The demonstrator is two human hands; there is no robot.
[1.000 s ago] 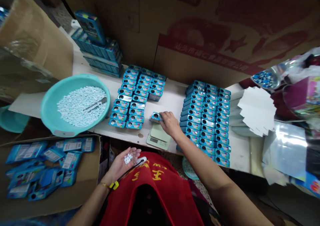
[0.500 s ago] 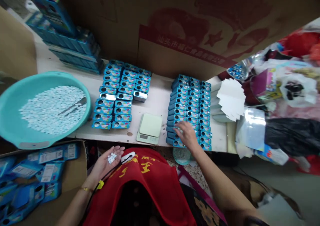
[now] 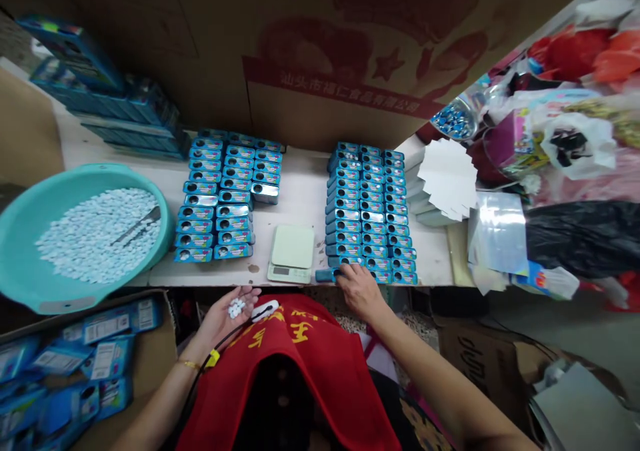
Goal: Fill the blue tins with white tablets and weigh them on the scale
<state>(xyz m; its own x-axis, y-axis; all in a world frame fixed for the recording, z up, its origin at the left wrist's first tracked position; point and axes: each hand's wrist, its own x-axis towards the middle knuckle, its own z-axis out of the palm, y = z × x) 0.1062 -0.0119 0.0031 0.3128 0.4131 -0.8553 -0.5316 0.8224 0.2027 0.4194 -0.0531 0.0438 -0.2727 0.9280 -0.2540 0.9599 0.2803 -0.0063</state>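
Observation:
My left hand (image 3: 231,314) is cupped palm up in front of the table edge, holding a small heap of white candies (image 3: 236,308). At the front left corner of the right-hand group of small blue boxes (image 3: 371,206), my right hand (image 3: 357,291) has its fingers closed on one blue box (image 3: 325,276). That box juts out to the left of its row, and the fingers partly cover it. Dark round holes show in the box tops, and white candies show on some of them. A pale kitchen scale (image 3: 293,248) stands between the two groups of boxes.
More blue boxes (image 3: 220,191) stand in rows left of the scale. A turquoise basin (image 3: 165,238) holds many white candies and tongs (image 3: 136,228). Below it, an open carton (image 3: 150,364) contains blue packs. A large cardboard box (image 3: 320,114) walls the back; white cards (image 3: 447,178) stand right.
My right hand has moved towards me from over the box tops to the front corner, where one box now sticks out leftward. My left hand still cups the candies. The view has shifted slightly.

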